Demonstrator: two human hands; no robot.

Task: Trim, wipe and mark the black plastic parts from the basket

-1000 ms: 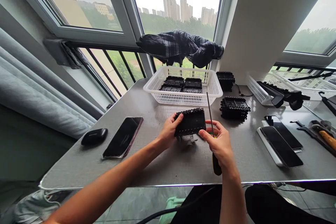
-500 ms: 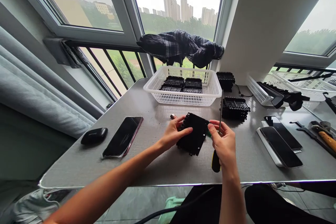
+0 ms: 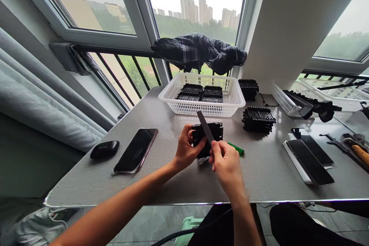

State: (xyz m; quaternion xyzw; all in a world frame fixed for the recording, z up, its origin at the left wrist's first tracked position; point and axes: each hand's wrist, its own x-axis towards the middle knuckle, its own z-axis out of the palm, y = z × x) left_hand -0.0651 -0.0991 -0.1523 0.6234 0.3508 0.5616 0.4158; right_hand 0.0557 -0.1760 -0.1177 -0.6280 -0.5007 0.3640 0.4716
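Note:
My left hand (image 3: 186, 145) grips a black plastic part (image 3: 217, 132) with toothed edges by its left side, thumb across its face, just above the table. In my right hand (image 3: 227, 163) is a flat metal file (image 3: 205, 126), its grey blade slanting up and left across the front of the part. The fist hides the file's handle. Behind the right hand lies a slim green object (image 3: 236, 148) on the table, partly covered. Beyond both hands stands a white plastic basket (image 3: 201, 110) with several similar black parts (image 3: 211, 94) inside.
Stacks of black parts (image 3: 258, 120) stand right of the basket. Phones (image 3: 309, 161) and hand tools (image 3: 356, 150) lie at the right; another phone (image 3: 135, 150) and a black case (image 3: 104, 149) lie at the left. White baskets (image 3: 284, 100) line the far right.
The file has swung from upright beside the part to slanting across its front, as my right hand moved left. The black part has been turned, and the green object shows more.

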